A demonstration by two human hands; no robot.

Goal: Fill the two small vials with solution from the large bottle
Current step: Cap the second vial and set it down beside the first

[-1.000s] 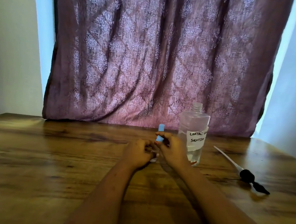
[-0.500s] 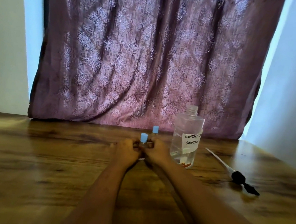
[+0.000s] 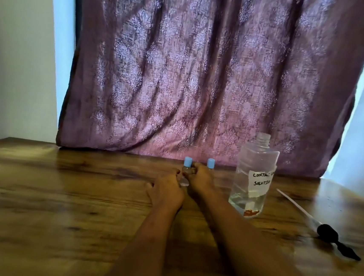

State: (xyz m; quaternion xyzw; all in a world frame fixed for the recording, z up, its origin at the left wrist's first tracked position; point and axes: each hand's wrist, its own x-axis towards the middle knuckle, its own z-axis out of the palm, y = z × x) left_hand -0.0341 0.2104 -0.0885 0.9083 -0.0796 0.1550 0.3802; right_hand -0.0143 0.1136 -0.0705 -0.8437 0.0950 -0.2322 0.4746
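Two small clear vials with light-blue caps stand upright side by side at the far middle of the wooden table. My hands meet around the left vial (image 3: 187, 169). My right hand (image 3: 200, 178) has its fingertips on the vial's neck, and my left hand (image 3: 167, 188) is curled against its lower left side. The right vial (image 3: 211, 163) stands free just behind my right hand, only its cap and neck showing. The large clear bottle (image 3: 253, 178), uncapped and labelled "contact solution", stands to the right with a little liquid at its bottom.
A glass dropper with a black rubber bulb (image 3: 327, 232) lies on the table (image 3: 59, 204) to the right of the bottle, tip pointing away from me. A purple patterned curtain (image 3: 205, 73) hangs behind the table's far edge.
A second ago one vial was raised between my hands. Now both vials stand apart on the table, and my left hand has drawn back slightly.
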